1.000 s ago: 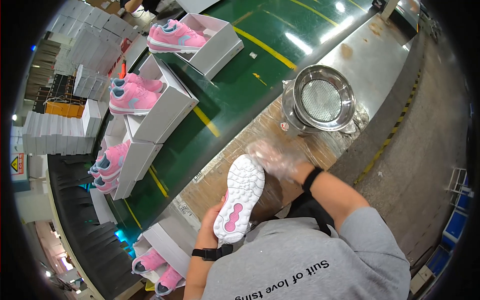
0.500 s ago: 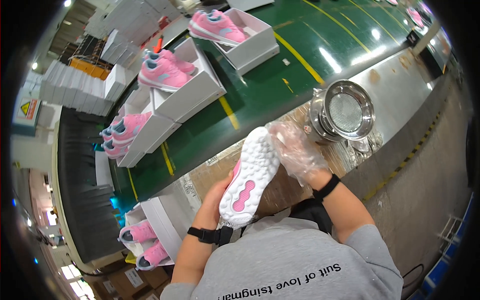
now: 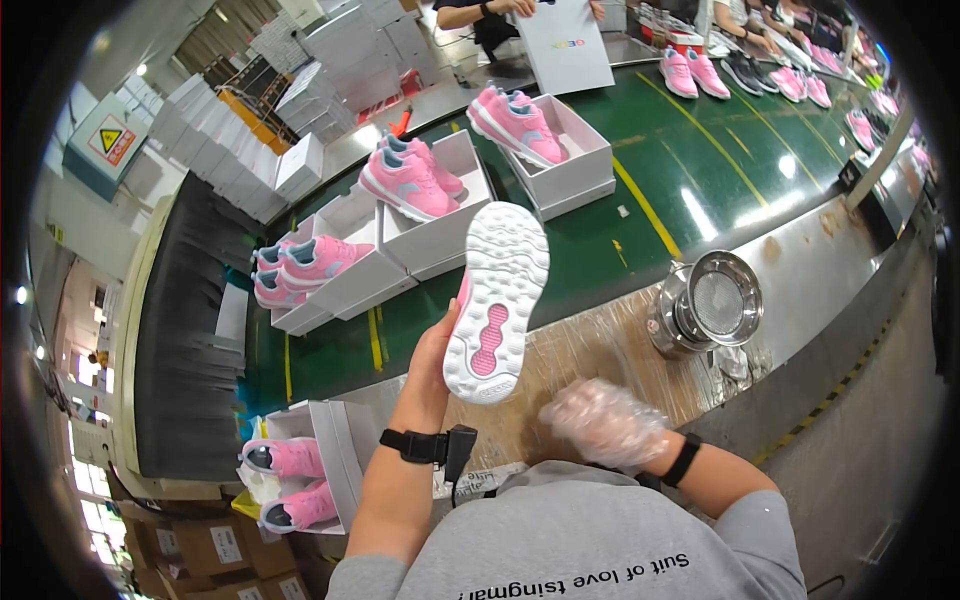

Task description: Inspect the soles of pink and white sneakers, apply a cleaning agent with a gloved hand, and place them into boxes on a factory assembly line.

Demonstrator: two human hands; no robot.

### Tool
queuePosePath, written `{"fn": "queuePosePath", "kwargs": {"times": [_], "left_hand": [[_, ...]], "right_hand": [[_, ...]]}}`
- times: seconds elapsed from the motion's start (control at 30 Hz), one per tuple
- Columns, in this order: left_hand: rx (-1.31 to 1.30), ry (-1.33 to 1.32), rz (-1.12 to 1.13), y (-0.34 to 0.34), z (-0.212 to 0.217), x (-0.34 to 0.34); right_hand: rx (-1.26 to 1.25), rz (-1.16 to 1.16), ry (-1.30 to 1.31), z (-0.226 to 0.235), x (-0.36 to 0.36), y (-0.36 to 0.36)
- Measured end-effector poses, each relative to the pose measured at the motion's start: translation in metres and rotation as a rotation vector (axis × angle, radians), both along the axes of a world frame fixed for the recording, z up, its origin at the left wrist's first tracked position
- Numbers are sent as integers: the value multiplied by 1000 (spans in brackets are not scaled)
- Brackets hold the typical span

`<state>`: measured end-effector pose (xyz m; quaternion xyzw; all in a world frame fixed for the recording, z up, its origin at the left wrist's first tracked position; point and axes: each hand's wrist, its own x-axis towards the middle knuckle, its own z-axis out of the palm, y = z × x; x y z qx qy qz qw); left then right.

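My left hand (image 3: 434, 352) grips a pink sneaker (image 3: 500, 280) from its left side, and the white knobbed sole with a pink inset faces up at me. The shoe's upper is mostly hidden behind that sole. To the right of the heel and apart from the shoe, my right hand (image 3: 604, 422) hovers over the cardboard-covered bench (image 3: 570, 350). It wears a clear plastic glove and is smeared by motion, so its fingers cannot be made out. Near it, a round steel pot-like device (image 3: 690, 305) with a mesh top stands on the bench.
Beyond the bench runs a green conveyor belt (image 3: 640, 215) carrying several white boxes (image 3: 440, 235) with pink sneakers. Another open box (image 3: 345, 455) holding a pink pair sits at my left. Across the belt, a person's hands (image 3: 522, 8) hold a white box lid (image 3: 566, 50).
My right hand has come away from the shoe's toe and dropped toward me. The sneaker stays in my left hand, now held farther forward. The view has tilted up.
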<state>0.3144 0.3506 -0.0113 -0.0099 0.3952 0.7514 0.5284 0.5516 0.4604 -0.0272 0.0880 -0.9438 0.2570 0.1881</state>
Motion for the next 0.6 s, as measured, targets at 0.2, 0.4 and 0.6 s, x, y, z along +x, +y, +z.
{"fn": "queuePosePath", "kwargs": {"times": [0.2, 0.4, 0.6], "left_hand": [[23, -52, -79, -5, -21, -8], [-209, 167, -32, -30, -14, -16], [-275, 415, -68, -76, 18, -103]], "right_hand": [[-112, -259, 299, 72, -46, -16], [54, -268, -156, 34, -64, 2], [-287, -473, -158, -35, -49, 26]]}}
